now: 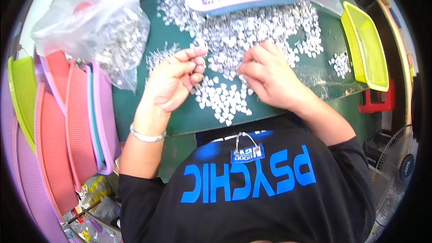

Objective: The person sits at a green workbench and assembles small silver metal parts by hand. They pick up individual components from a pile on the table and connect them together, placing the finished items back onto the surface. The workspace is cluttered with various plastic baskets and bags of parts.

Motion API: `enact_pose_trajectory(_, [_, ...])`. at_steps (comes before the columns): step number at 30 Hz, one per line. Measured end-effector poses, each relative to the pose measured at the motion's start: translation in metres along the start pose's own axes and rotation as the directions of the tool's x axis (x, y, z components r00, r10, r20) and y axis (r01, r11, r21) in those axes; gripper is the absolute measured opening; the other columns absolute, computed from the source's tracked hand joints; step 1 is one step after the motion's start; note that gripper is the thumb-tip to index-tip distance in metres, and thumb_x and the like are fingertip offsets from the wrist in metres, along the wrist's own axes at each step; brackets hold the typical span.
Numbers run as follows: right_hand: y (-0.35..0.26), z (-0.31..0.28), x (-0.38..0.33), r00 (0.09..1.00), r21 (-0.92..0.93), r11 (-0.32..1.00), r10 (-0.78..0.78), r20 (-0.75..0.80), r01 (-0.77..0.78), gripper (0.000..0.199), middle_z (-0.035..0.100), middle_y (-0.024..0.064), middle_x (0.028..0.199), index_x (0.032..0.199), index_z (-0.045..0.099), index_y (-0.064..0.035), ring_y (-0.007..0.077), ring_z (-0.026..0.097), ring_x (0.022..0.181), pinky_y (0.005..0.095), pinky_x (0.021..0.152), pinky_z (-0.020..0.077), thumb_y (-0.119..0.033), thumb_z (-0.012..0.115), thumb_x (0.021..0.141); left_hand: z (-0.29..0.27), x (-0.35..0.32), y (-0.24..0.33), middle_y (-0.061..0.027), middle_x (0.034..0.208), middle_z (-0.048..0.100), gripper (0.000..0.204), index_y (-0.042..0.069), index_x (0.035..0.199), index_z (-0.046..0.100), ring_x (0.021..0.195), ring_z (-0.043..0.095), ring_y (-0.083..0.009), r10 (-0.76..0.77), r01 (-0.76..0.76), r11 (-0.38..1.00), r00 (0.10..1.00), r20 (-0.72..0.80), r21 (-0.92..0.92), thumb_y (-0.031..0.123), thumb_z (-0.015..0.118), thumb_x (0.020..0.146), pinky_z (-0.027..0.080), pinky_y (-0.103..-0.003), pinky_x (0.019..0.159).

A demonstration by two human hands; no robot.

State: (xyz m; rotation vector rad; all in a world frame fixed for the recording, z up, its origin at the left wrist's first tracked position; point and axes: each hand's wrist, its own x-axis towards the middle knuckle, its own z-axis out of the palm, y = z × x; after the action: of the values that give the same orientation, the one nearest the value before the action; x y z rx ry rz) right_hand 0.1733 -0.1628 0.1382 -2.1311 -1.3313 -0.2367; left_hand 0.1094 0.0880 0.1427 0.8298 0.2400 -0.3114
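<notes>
Many small silvery heart-shaped pieces (243, 29) are heaped on a green table (177, 121). My left hand (173, 81) is raised at the heap's near left side, its thumb and fingers pinched together. Whatever lies between those fingertips is too small to make out. Across from it, my right hand (270, 76) rests at the heap's near edge, fingers bent and pressed together; its fingertips are partly hidden. Between and below the hands lies a looser cluster of heart-shaped pieces (222, 101). Thin pin-like metal bits (159, 58) are piled just beyond my left hand.
A pink-rimmed basket (252, 3) full of silvery pieces stands on the far side. At the left is a clear plastic bag (121, 40) of metal parts, above stacked coloured baskets (81, 126). A yellow-green basket (366, 47), red stool (380, 96) and fan (398, 166) are at right.
</notes>
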Motion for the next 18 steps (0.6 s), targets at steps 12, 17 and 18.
enact_pose_trajectory(12, [-0.001,-0.013,-0.018,0.994,0.038,0.999,0.002,-0.113,0.002,0.015,0.060,0.0045,0.094,0.090,0.069,-0.0085,0.0281,0.054,0.094,0.0403,0.085,0.0404,-0.003,0.068,0.076,-0.006,0.159,0.119,-0.0129,0.106,0.060,0.031,-0.007,0.117,0.057,0.100,0.059,-0.0225,0.317,-0.352,0.824,0.936,0.155,0.443,0.019,0.049,0.102,0.048,-0.033,0.095])
enact_pose_trajectory(17, [-0.003,-0.019,-0.040,0.994,0.020,1.000,0.006,-0.112,-0.004,0.019,0.061,0.0097,0.098,0.098,0.067,-0.0038,0.0310,0.058,0.089,0.0383,0.078,0.0463,0.002,0.064,0.081,0.067,0.159,0.076,-0.0147,0.122,0.064,0.037,-0.003,0.128,0.056,0.107,0.063,-0.0244,0.171,-0.315,0.863,0.918,0.357,0.394,0.019,0.054,0.098,0.050,-0.039,0.094])
enact_pose_trajectory(18, [-0.006,-0.019,-0.043,0.996,0.050,0.999,0.010,-0.092,-0.005,0.019,0.061,0.0103,0.098,0.099,0.067,-0.0034,0.0316,0.058,0.089,0.0385,0.077,0.0473,0.003,0.064,0.081,0.067,0.150,0.076,-0.0149,0.122,0.064,0.038,-0.003,0.129,0.056,0.108,0.062,-0.0242,0.255,-0.389,0.752,0.916,0.310,0.532,0.020,0.054,0.099,0.050,-0.039,0.095])
